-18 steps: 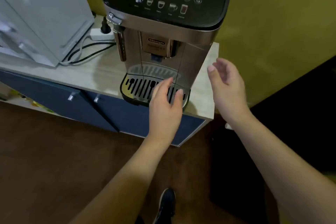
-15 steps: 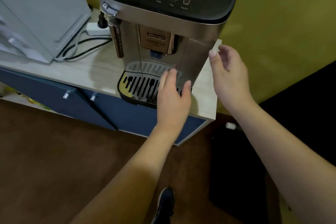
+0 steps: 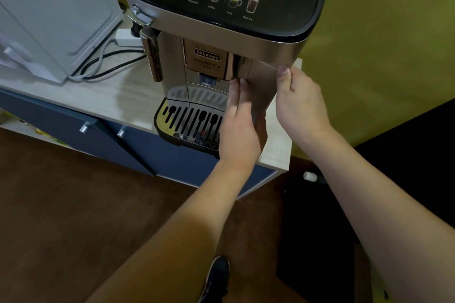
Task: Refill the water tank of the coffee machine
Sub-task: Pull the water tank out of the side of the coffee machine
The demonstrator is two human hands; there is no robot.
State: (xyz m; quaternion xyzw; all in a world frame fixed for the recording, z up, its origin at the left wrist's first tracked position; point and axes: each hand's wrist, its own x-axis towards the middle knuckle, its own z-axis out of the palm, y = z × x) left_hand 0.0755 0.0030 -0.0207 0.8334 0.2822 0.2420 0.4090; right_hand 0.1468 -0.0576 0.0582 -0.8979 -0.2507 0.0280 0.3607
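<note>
The silver and black coffee machine (image 3: 221,32) stands on the right end of a light wooden counter (image 3: 110,98). Its water tank shows as the silver front panel (image 3: 263,81) at the machine's right front corner. My left hand (image 3: 240,128) presses its fingertips along that panel's left edge, beside the coffee spout. My right hand (image 3: 300,103) holds the right corner, thumb on the front and fingers wrapped around the side. The panel sits between both hands and looks flush with the machine. The tank's inside is hidden.
The drip tray (image 3: 189,120) juts out below my left hand. A steam wand (image 3: 152,56) hangs at the machine's left. A white appliance (image 3: 56,15), cables (image 3: 105,61) and a power strip (image 3: 125,38) lie further left. Blue cabinet doors (image 3: 73,125) are below; a yellow wall is close on the right.
Both hands have risen from above the drip tray and closed in on the right front panel. The camera has moved nearer to the machine.
</note>
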